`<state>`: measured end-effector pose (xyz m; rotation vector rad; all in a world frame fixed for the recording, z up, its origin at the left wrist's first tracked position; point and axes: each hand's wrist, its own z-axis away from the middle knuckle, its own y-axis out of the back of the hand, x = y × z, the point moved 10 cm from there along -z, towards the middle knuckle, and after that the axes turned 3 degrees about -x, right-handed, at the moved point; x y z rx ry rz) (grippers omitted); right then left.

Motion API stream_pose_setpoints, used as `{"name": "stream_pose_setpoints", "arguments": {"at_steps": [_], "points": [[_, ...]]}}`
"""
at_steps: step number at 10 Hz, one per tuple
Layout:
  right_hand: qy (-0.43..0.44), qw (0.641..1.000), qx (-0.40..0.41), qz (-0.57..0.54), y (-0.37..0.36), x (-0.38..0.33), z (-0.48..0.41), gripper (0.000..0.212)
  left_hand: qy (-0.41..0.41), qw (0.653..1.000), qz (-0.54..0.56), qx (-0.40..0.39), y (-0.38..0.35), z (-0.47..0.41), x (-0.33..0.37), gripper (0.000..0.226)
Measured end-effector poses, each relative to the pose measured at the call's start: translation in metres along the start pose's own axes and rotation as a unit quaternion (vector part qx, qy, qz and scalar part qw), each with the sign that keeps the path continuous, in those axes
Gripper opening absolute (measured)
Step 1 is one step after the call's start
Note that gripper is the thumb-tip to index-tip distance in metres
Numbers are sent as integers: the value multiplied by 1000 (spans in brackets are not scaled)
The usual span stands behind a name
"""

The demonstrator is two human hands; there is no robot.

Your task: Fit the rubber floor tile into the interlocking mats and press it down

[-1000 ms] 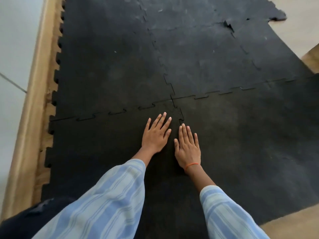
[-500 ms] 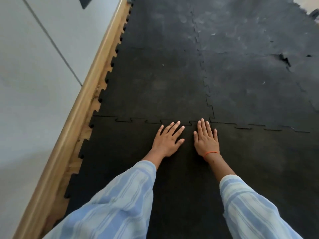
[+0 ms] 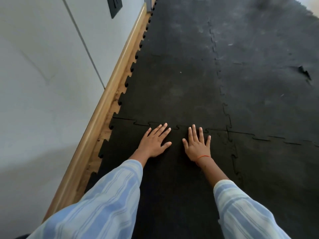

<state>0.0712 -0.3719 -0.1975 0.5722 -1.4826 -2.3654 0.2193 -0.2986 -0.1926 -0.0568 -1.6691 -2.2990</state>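
Observation:
A black rubber floor tile [image 3: 174, 171] lies flat under my arms, its toothed far edge meshed with the interlocking mats [image 3: 172, 87] ahead. My left hand [image 3: 155, 141] rests palm down on the tile just short of that seam, fingers spread. Beside it, my right hand [image 3: 196, 144], with an orange thread on the wrist, is also flat on the tile, fingertips reaching the seam. Neither hand holds anything. The tile's right edge meets another mat [image 3: 276, 169] along a jigsaw seam.
A wooden skirting board [image 3: 96, 128] and pale wall [image 3: 43, 83] run along the left, with a narrow strip of bare floor beside the mats' toothed edge. A torn or lifted spot [image 3: 304, 73] shows in a mat at the far right. A dark wall plate [image 3: 114, 6] sits top left.
The view has swung left and forward, bringing the wall into sight. Both hands have slid left along the seam and moved slightly apart, still flat on the tile.

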Motion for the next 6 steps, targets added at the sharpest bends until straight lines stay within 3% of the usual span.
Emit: {"name": "stream_pose_setpoints", "arguments": {"at_steps": [1, 2, 3, 4, 5, 6], "points": [[110, 994, 3, -4, -7, -54, -1, 62, 176, 980, 49, 79, 5, 26, -72, 77], [143, 987, 70, 31, -16, -77, 5, 61, 271, 954, 46, 116, 2, 46, -122, 93], [133, 988, 73, 32, -17, -72, 4, 63, 275, 956, 47, 89, 1, 42, -121, 96], [130, 991, 8, 6, -10, -74, 1, 63, 282, 958, 47, 10, 10, 42, -117, 92], [111, 978, -163, -61, 12, -81, 10, 73, 288, 947, -22, -144, 45, 52, -100, 88], [50, 957, -269, -98, 49, -79, 33, 69, 225, 937, 21, -265, 71, 61, -50, 75]]}}
